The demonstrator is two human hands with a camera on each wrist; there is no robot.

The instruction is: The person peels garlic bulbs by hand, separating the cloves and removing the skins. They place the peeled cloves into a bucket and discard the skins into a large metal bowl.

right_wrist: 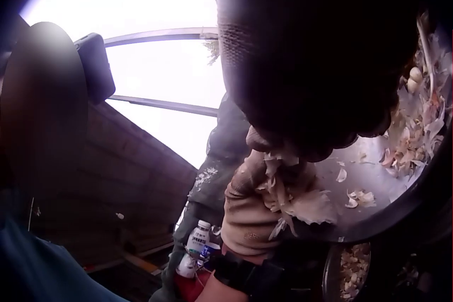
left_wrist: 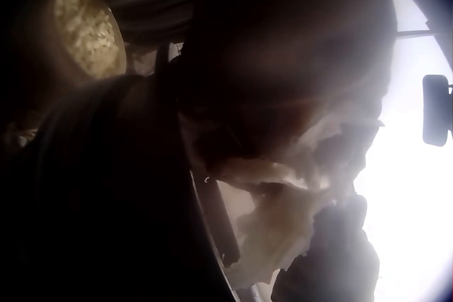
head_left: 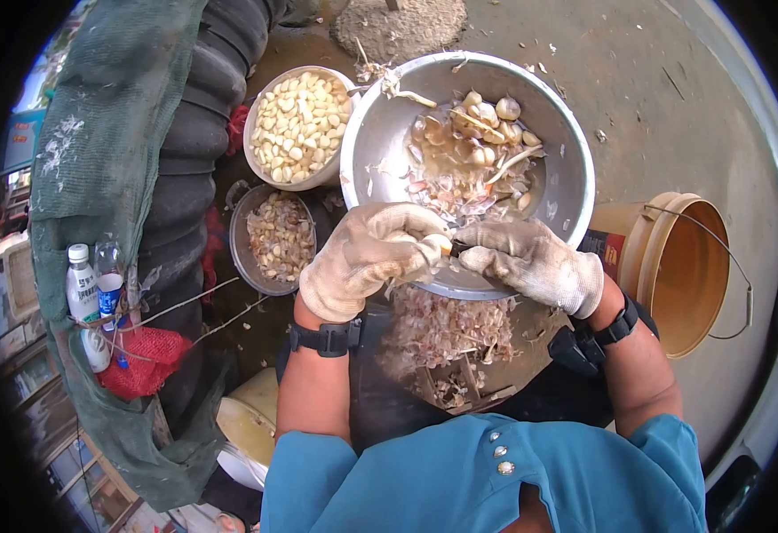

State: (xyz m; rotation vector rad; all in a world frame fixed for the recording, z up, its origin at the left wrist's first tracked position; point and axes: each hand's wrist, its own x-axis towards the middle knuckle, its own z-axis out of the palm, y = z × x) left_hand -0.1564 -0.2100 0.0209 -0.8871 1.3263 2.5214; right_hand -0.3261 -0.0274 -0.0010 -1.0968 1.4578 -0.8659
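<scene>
Over the near rim of a wide metal basin, two gloved hands meet. The left hand grips garlic, with a pale clove showing at its fingertips. Loose papery skin hangs by the left hand in the right wrist view. The right hand pinches a small dark tool against the garlic; most of it is hidden by the glove, and I cannot tell its kind. Inside the basin lie whole garlic bulbs, stalks and loose skins. The left wrist view is dark and blurred.
A white bucket of peeled cloves stands left of the basin, with a smaller pot of cloves and skins below it. Garlic skins are heaped under the hands. A tan bucket lies tipped at right. Bottles stand at left.
</scene>
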